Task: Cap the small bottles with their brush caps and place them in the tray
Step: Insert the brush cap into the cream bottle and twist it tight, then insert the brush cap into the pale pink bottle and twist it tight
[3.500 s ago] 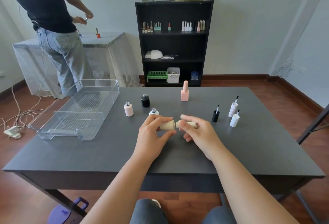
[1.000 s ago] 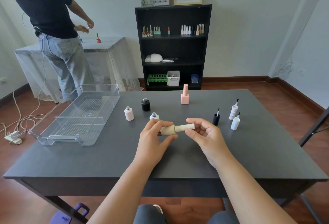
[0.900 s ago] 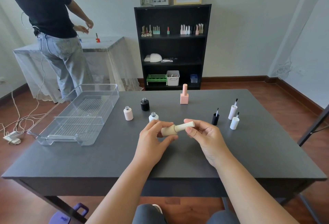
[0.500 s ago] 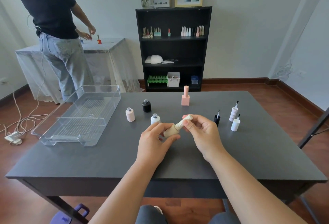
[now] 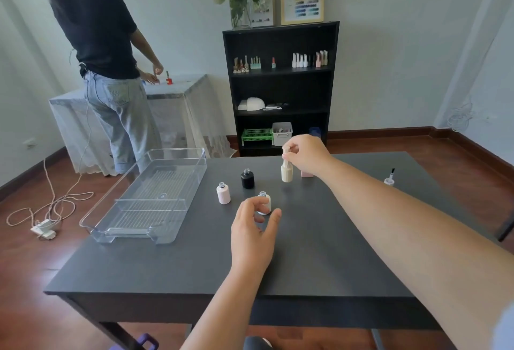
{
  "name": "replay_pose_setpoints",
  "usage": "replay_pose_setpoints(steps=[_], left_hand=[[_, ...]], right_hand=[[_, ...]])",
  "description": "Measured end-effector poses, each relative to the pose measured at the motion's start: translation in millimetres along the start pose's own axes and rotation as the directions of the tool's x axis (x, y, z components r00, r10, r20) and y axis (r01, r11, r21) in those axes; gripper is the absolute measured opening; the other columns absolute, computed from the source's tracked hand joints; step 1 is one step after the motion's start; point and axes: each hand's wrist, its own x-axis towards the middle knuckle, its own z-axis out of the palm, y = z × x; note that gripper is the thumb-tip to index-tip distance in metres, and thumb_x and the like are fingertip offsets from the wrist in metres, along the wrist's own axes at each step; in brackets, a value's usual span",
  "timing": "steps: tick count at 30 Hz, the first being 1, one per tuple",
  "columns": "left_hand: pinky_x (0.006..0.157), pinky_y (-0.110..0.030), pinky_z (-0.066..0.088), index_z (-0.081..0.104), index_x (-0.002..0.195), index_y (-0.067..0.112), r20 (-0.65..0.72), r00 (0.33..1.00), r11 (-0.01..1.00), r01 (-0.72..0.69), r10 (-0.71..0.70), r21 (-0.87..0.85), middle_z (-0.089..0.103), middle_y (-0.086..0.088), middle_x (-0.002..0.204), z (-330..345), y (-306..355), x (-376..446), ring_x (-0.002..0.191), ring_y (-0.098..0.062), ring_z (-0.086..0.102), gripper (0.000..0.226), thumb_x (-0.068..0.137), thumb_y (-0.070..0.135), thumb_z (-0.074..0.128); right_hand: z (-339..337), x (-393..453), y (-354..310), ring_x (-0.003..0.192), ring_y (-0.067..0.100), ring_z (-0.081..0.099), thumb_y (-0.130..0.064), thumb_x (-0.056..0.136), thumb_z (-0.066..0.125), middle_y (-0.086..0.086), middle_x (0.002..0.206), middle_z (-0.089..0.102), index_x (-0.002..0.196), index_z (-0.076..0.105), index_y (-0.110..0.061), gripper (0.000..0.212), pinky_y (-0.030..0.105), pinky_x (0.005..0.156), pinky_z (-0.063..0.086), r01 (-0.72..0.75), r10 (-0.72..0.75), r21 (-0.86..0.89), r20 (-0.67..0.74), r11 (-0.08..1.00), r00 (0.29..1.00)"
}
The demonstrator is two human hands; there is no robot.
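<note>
My right hand (image 5: 304,155) pinches the cap of the capped beige bottle (image 5: 286,172), holding it upright at the table's far middle, just at the surface. My left hand (image 5: 254,227) hovers with fingers spread, empty, just in front of the uncapped white bottle (image 5: 266,203). An uncapped pink bottle (image 5: 223,194) and an uncapped black bottle (image 5: 247,179) stand to the left. The clear plastic tray (image 5: 144,230) sits on the table's left side with nothing in it. A capped pink bottle (image 5: 306,174) is mostly hidden behind my right hand. A white brush cap (image 5: 390,178) shows past my right forearm.
The dark table (image 5: 319,252) fills the middle of the view. Another person (image 5: 108,71) stands at a covered table at the back left. A black shelf (image 5: 281,85) with small bottles stands against the far wall. Cables (image 5: 50,210) lie on the floor at left.
My left hand has let go of the beige bottle and dropped toward the white bottle. My right hand has carried the capped beige bottle away from me and stood it upright.
</note>
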Motion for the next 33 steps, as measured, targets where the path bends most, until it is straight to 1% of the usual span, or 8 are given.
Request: replay_pose_setpoints(steps=[5, 8, 11, 14, 18, 23, 27, 33], left_hand=[[0.061, -0.015, 0.045, 0.060, 0.089, 0.041, -0.048, 0.997, 0.995, 0.056, -0.060, -0.078, 0.062, 0.016, 0.087, 0, -4, 4, 0.070, -0.005, 0.055, 0.014, 0.083, 0.034, 0.070], [0.066, -0.016, 0.045, 0.061, 0.089, 0.040, -0.143, 0.972, 0.974, 0.162, -0.185, -0.160, 0.062, 0.015, 0.092, -9, -6, 17, 0.072, -0.001, 0.058, 0.010, 0.083, 0.035, 0.068], [0.075, -0.024, 0.047, 0.057, 0.095, 0.036, -0.276, 0.930, 0.966, 0.206, -0.243, -0.156, 0.053, 0.014, 0.104, -26, -13, 40, 0.082, 0.001, 0.059, 0.015, 0.083, 0.034, 0.067], [0.088, -0.035, 0.049, 0.052, 0.119, 0.027, -0.247, 0.926, 0.957, 0.290, -0.285, -0.013, 0.046, 0.005, 0.121, -39, -24, 64, 0.098, -0.013, 0.057, 0.037, 0.087, 0.037, 0.066], [0.108, -0.044, 0.036, 0.039, 0.143, 0.017, -0.034, 0.932, 0.881, 0.353, -0.361, 0.314, 0.045, -0.008, 0.141, -44, -38, 83, 0.128, -0.030, 0.043, 0.062, 0.088, 0.031, 0.066], [0.094, -0.040, 0.044, 0.058, 0.121, 0.017, -0.038, 0.961, 0.885, 0.269, -0.275, 0.380, 0.065, -0.005, 0.116, -44, -45, 84, 0.108, -0.027, 0.056, 0.032, 0.089, 0.022, 0.064], [0.084, -0.034, 0.044, 0.055, 0.113, 0.025, -0.095, 0.972, 0.942, 0.234, -0.217, 0.242, 0.058, -0.002, 0.113, -41, -33, 76, 0.101, -0.022, 0.058, 0.025, 0.090, 0.025, 0.063], [0.083, -0.024, 0.045, 0.054, 0.096, 0.047, -0.091, 0.996, 0.999, -0.019, 0.022, 0.042, 0.053, 0.020, 0.101, -25, 19, 46, 0.095, 0.000, 0.057, 0.030, 0.085, 0.026, 0.072]], right_hand=[[12, 5, 8, 0.079, 0.015, 0.059, -0.017, 0.085, 0.067, 0.003, 0.102, 0.070, 0.091, 0.072, -0.013, 0.009, 0.018, 0.054, 0.037, -0.060, 0.061, -0.055, 0.026, 0.997, 0.998], [11, 2, 11, 0.093, 0.020, 0.060, -0.021, 0.083, 0.070, 0.005, 0.108, 0.069, 0.111, 0.068, -0.015, 0.029, 0.024, 0.068, 0.042, -0.093, 0.096, -0.044, 0.071, 0.995, 0.993], [-9, -6, 5, 0.090, 0.014, 0.061, -0.028, 0.084, 0.069, -0.002, 0.102, 0.071, 0.129, 0.057, -0.021, 0.047, 0.022, 0.067, 0.045, -0.052, 0.051, 0.011, 0.042, 0.999, 0.998], [-44, -16, 2, 0.076, 0.002, 0.061, -0.030, 0.085, 0.065, -0.014, 0.086, 0.070, 0.122, 0.060, -0.026, 0.038, 0.012, 0.057, 0.043, 0.012, -0.010, 0.049, -0.047, 0.999, 0.999], [-101, -33, 19, 0.077, 0.000, 0.061, -0.031, 0.085, 0.064, -0.017, 0.080, 0.067, 0.106, 0.065, -0.032, 0.021, 0.016, 0.061, 0.039, -0.010, 0.018, 0.043, -0.182, 0.999, 0.983], [-149, -58, 67, 0.079, 0.016, 0.068, -0.029, 0.080, 0.063, -0.008, 0.083, 0.071, 0.094, 0.069, -0.035, 0.016, 0.031, 0.074, 0.052, -0.083, 0.117, 0.112, -0.338, 0.990, 0.934], [-159, -81, 107, 0.072, 0.017, 0.065, -0.018, 0.076, 0.060, -0.009, 0.070, 0.070, 0.084, 0.067, -0.039, 0.023, 0.028, 0.065, 0.049, -0.180, 0.251, 0.213, -0.374, 0.960, 0.893], [-135, -104, 164, 0.071, 0.017, 0.061, -0.003, 0.079, 0.063, 0.003, 0.089, 0.071, 0.102, 0.069, -0.028, 0.034, 0.031, 0.070, 0.049, -0.354, 0.393, 0.259, -0.118, 0.899, 0.912]])
